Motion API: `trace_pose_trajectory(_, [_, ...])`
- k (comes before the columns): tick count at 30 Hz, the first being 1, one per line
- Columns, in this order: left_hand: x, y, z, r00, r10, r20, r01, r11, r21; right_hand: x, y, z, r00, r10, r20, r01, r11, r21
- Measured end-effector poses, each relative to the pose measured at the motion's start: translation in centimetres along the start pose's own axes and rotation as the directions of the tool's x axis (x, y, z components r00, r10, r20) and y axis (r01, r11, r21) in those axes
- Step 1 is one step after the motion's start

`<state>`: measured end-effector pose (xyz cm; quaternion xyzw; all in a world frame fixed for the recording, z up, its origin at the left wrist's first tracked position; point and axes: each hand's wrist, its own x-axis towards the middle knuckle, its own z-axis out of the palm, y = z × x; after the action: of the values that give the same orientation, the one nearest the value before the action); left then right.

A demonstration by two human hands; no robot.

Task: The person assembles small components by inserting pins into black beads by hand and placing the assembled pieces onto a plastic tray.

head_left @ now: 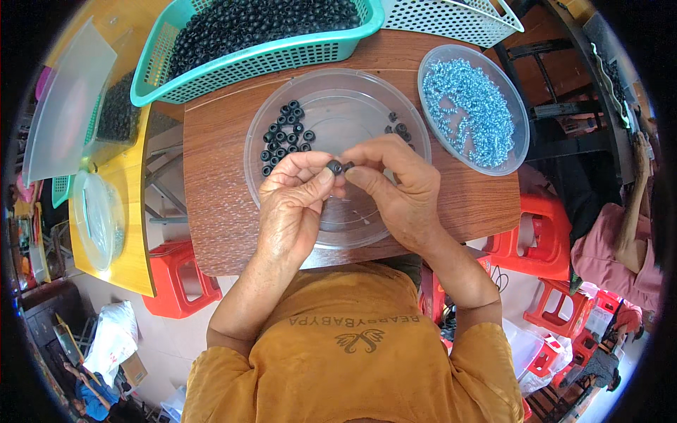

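Above a shallow clear round tub, my two hands meet at the fingertips. My left hand pinches a small black ring-shaped part between thumb and fingers. Against its right side, my right hand grips a smaller dark piece, partly hidden by the fingertips. Several black ring-shaped parts lie in the tub's left side, beyond my left hand. A few dark pieces lie at its right side, partly covered by my right hand.
A teal basket heaped with black parts stands at the far edge, beside a white basket. Shiny blue pieces fill a round tub at right. Red stools and a yellow table flank the brown table. Another person's arm shows far right.
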<state>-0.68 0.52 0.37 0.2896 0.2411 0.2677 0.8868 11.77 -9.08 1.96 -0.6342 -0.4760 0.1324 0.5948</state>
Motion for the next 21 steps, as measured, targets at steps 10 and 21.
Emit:
trace_pose_trajectory(10, [-0.21,-0.04,0.26,1.000,0.001,-0.006,-0.001,1.000,0.020,-0.45,0.29,0.13,0.998,0.043,-0.054,-0.037,0.993,0.112])
trace_pose_trajectory(21, [-0.53,-0.48,0.88,0.992,0.125,0.001,-0.124,0.982,0.145,-0.85,-0.10,-0.49,0.977,0.213,-0.017,-0.206,0.962,0.177])
